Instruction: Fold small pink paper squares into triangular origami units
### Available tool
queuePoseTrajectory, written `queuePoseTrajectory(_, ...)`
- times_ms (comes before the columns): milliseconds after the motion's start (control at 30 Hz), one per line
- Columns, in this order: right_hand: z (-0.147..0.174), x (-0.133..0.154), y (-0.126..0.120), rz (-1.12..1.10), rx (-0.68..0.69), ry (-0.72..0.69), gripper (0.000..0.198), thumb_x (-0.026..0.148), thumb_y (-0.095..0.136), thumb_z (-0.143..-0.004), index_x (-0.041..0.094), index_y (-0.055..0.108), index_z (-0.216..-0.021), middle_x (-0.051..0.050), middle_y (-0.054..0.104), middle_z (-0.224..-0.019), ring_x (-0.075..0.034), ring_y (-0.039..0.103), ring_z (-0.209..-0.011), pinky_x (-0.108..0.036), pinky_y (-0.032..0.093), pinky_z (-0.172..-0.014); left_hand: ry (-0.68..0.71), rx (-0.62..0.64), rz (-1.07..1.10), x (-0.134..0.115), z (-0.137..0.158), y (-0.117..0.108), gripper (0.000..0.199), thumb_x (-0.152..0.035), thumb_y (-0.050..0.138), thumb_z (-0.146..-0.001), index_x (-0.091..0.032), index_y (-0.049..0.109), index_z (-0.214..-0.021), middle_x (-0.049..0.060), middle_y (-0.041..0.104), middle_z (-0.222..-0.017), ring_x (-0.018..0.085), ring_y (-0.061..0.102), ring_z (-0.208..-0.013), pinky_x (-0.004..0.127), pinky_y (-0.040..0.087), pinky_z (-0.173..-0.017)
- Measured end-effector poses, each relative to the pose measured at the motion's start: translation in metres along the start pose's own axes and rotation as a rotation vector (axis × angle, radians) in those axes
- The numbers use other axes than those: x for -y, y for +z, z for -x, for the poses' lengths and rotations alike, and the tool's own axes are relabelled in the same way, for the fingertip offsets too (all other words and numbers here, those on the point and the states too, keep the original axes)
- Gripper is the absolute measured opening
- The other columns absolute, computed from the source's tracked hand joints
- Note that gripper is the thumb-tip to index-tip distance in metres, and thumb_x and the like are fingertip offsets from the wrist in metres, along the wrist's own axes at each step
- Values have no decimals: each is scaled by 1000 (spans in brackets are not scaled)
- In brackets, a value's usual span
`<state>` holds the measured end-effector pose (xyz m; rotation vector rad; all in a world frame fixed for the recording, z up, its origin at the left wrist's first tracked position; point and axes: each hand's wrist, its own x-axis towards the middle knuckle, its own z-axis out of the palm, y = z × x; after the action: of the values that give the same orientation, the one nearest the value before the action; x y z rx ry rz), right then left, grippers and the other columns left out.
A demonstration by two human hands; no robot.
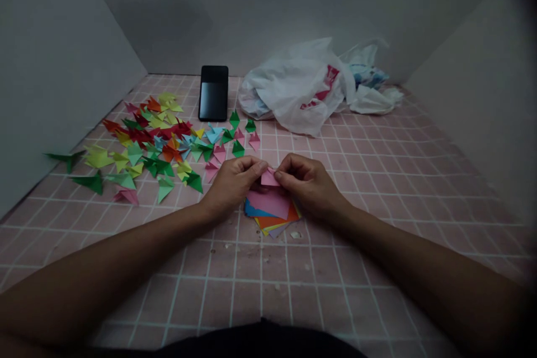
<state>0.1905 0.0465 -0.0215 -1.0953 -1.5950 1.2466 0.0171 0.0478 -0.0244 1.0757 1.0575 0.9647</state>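
Note:
Between my two hands is a small pink folded paper (269,178). My left hand (235,182) pinches its left side, thumb on top. On the right edge, my right hand (312,183) grips it between thumb and curled fingers. Just below lies a loosely fanned stack of coloured paper sheets (268,205), pink on top, with blue, orange, yellow and lilac corners showing. Left of my hands spreads a heap of folded paper pieces (157,148) in green, yellow, red, orange, light blue and pink. The fingertips behind the pink paper are partly hidden.
A black phone (213,94) lies at the back, beyond the folded pieces. A crumpled white plastic bag (293,86) sits to its right, beside a blue-and-white wrapper (367,75). Grey walls enclose the pink checked tabletop (377,179); small scraps (295,234) lie near the stack.

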Motion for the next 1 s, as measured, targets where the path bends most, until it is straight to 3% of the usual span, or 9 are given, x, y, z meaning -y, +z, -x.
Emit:
queuePoseTrajectory(233, 4, -3, 4, 62, -51, -38, 18, 26, 62, -82, 19, 54, -68, 3, 53, -64, -11, 44, -59, -25, 35, -54, 14, 24, 20, -3, 4, 4, 33, -36, 84, -67, -15, 63, -80, -3, 61, -70, 8, 59, -62, 20, 48, -61)
queuePoseTrajectory(633, 11, 0, 6, 282, -81, -169, 17, 21, 58, -88, 20, 55, -72, 1, 57, -68, -12, 51, -63, -27, 38, -59, 25, -34, 61, -3, 8, 7, 32, -41, 83, -66, -15, 65, -75, -2, 62, -71, 9, 57, -62, 22, 47, -62)
queuePoseTrajectory(1000, 6, -3, 4, 47, -86, -38, 17, 27, 62, -83, 19, 55, -70, 2, 54, -67, -12, 47, -62, -26, 37, -58, 13, -24, 135, 0, 6, 5, 22, -33, 78, -71, -15, 70, -81, -1, 66, -77, 10, 61, -69, 27, 54, -73)
